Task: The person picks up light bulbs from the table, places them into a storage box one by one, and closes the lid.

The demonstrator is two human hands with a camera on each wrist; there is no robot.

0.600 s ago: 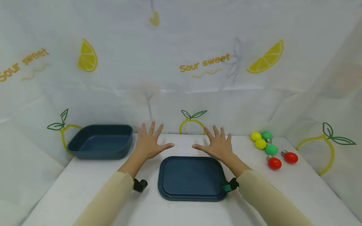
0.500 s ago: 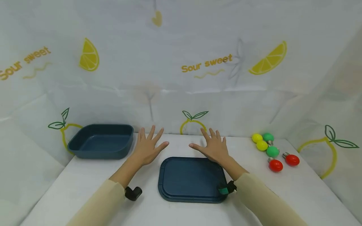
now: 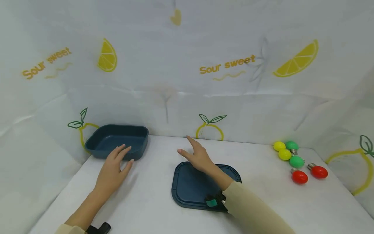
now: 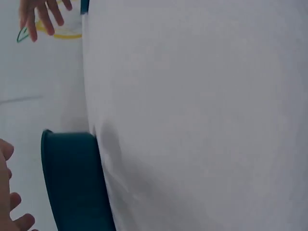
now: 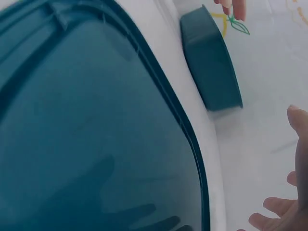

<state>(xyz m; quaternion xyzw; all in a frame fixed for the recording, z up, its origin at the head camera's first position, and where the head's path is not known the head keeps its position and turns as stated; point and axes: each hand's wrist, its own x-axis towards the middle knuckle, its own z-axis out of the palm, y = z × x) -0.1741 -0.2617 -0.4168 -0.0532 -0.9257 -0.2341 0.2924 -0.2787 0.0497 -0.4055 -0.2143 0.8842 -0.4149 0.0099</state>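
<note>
My left hand [image 3: 112, 170], fingers loosely spread and holding nothing, is over the table just in front of a dark blue rectangular container [image 3: 118, 139]. In the left wrist view, its fingers show beside the container's wall [image 4: 74, 178]. My right hand [image 3: 198, 157] hovers with fingers extended over the far edge of a dark blue lid [image 3: 190, 188], which lies flat on the table. The right wrist view shows the lid [image 5: 96, 120] large and close, with the fingers apart from it. The right forearm hides part of the lid's right side.
At the back right lie two yellow bulbs [image 3: 279, 146], two green bulbs [image 3: 296, 161] and two red bulbs [image 3: 300, 177] with metal bases. A white curtain [image 3: 163, 107] with lemon prints stands behind the white table [image 3: 152, 208]. Each wrist wears a small black camera.
My left hand has moved left and nearer, from beside the container to in front of it. The right hand has shifted left over the lid. The head view has turned slightly left.
</note>
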